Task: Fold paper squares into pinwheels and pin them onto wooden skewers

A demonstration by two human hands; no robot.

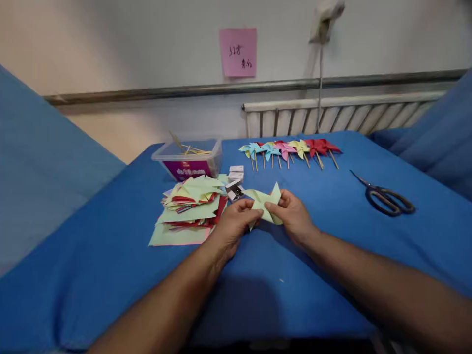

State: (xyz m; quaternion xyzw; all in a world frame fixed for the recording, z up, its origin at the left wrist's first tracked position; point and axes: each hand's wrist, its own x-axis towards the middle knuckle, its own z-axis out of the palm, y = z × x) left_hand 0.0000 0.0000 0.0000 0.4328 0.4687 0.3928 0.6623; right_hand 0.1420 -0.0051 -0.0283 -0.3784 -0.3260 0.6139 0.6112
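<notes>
A pale green paper pinwheel (261, 197), its blades folded in, is held above the blue table between both hands. My left hand (236, 221) pinches its left side, the thumb lying across the front. On the right side, my right hand (292, 215) grips it with the thumb pressed near the middle and the fingers behind. No stick shows on this pinwheel. Just beyond my left hand lies a small open box (234, 190) with dark little pieces in it. To its left is a stack of cut coloured paper (190, 214).
A clear plastic tub (188, 160) with wooden sticks (188, 149) stands at the back left. Several finished pinwheels on sticks (287, 149) lie in a row at the back. Black-handled scissors (387, 196) rest at the right. White small boxes (236, 172) sit behind the open one.
</notes>
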